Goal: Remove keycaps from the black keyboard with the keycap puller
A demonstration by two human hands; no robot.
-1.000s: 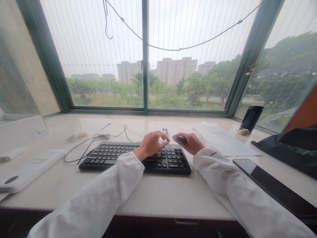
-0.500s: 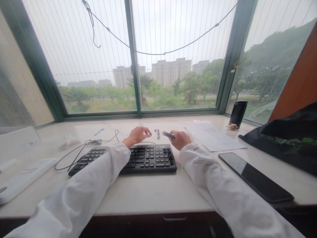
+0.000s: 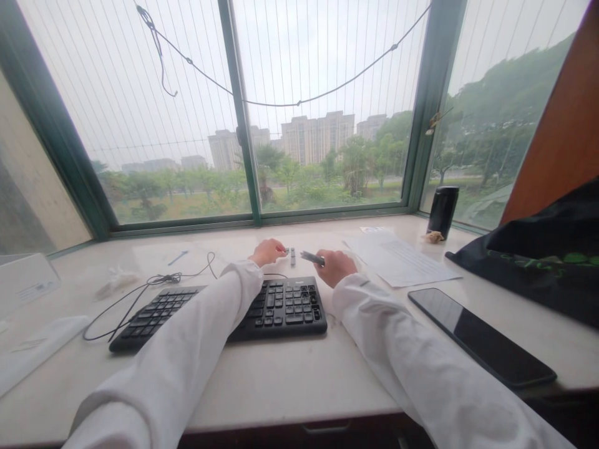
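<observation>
My left hand (image 3: 270,252) reaches past the keyboard, fingers pinched at a small keycap (image 3: 287,251). Beside its fingertips, several small grey keycaps (image 3: 292,257) form a little group on the white tabletop. In my right hand (image 3: 337,268) is a short, slim dark grey tool (image 3: 312,257) with a split tip like tweezers. The tool points left toward the keycaps, apart from them. A black keyboard (image 3: 276,337) lies below both hands, its middle hidden by my left sleeve. Dark open sockets (image 3: 313,299) show at the right side of its number pad.
The keyboard cable (image 3: 140,290) loops at the left near crumpled clear plastic (image 3: 115,282). White paper sheets (image 3: 397,259), a black cylinder (image 3: 442,213), a black phone (image 3: 482,337) and a black bag (image 3: 538,249) occupy the right. A window (image 3: 322,215) stands behind.
My left hand has moved forward and right, bringing its fingertips to the keycap group. My right hand still holds the tool near the same place. The view has shifted slightly.
</observation>
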